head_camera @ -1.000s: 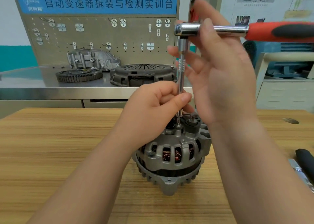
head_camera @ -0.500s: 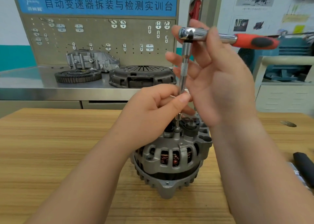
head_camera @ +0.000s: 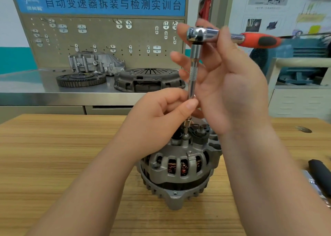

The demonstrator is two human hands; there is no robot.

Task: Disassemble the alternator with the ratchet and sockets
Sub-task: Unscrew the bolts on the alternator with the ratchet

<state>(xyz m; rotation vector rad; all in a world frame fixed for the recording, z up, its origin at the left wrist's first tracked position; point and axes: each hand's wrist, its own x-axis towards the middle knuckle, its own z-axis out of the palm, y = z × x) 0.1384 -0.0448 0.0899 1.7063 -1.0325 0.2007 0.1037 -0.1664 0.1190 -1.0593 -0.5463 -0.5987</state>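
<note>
Honestly, main risk is cam-out: ratchet (head_camera: 202, 35) sits atop a long extension (head_camera: 193, 71), lower end on a fastener (head_camera: 185, 137) on top of the alternator (head_camera: 180, 166), which stands unclamped on the table (head_camera: 53, 155); left hand (head_camera: 157, 121) pinches the extension low, right hand (head_camera: 232, 85) clasps the ratchet head, thumb across the neck; handle (head_camera: 259, 40) is free; any side load up there tilts the stack, so it slips and rounds the fastener; hard torque could spin or tip the alternator, since nothing braces it; a loosened fastener could drop into the vents (head_camera: 172, 166).
</note>
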